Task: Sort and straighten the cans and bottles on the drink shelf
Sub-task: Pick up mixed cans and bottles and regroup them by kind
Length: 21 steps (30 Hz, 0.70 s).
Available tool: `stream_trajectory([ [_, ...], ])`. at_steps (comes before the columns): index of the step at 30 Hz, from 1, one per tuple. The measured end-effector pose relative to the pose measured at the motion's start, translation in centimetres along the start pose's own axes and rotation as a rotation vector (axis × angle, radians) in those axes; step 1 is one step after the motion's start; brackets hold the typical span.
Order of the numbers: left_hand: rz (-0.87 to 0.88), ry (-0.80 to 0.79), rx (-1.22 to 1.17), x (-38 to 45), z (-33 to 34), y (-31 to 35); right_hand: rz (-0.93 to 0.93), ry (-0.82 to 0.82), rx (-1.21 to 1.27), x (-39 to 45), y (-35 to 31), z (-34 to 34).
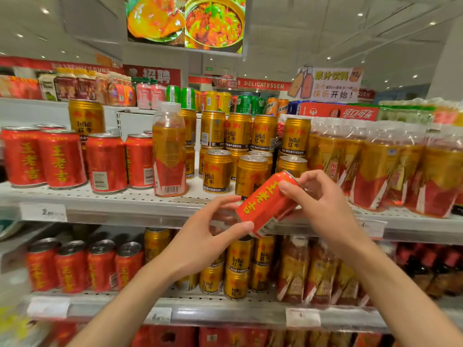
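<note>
A red can with yellow characters [266, 202] is tilted in the air in front of the middle shelf [125, 196]. My left hand [213, 234] grips its lower end and my right hand [318, 204] pinches its top rim. On the shelf's left stands a row of matching red cans [62, 159]. A gold and red bottle [169, 151] stands alone between the red cans and the gold cans [216, 171]. More of those bottles [375, 169] fill the right side.
The lower shelf [225, 311] holds red cans, gold cans and bottles in the same order. Price tags [43, 212] hang on the shelf edges. The top shelf [37, 102] carries assorted cans, cartons and a red cola box [338, 111].
</note>
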State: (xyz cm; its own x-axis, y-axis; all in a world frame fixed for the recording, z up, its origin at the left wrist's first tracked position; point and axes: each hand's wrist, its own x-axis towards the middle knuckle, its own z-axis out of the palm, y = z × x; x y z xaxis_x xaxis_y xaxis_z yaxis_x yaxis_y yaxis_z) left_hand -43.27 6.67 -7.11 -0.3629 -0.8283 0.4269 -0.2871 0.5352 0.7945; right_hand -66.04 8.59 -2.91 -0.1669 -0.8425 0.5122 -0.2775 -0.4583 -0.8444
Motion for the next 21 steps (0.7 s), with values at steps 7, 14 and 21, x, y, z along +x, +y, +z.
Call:
stream_trajectory([
  [7,-0.106,-0.020,-0.102,-2.0,2.2,-0.4,0.152,-0.031,0.228,-3.3,2.5,0.4],
  [14,-0.154,0.036,-0.082,-3.9,1.1,-1.4,0.192,-0.107,0.251,-4.6,4.7,1.9],
  [21,-0.154,0.097,-0.101,-5.1,-3.2,-3.8,0.196,-0.140,0.246,-5.2,3.9,6.2],
])
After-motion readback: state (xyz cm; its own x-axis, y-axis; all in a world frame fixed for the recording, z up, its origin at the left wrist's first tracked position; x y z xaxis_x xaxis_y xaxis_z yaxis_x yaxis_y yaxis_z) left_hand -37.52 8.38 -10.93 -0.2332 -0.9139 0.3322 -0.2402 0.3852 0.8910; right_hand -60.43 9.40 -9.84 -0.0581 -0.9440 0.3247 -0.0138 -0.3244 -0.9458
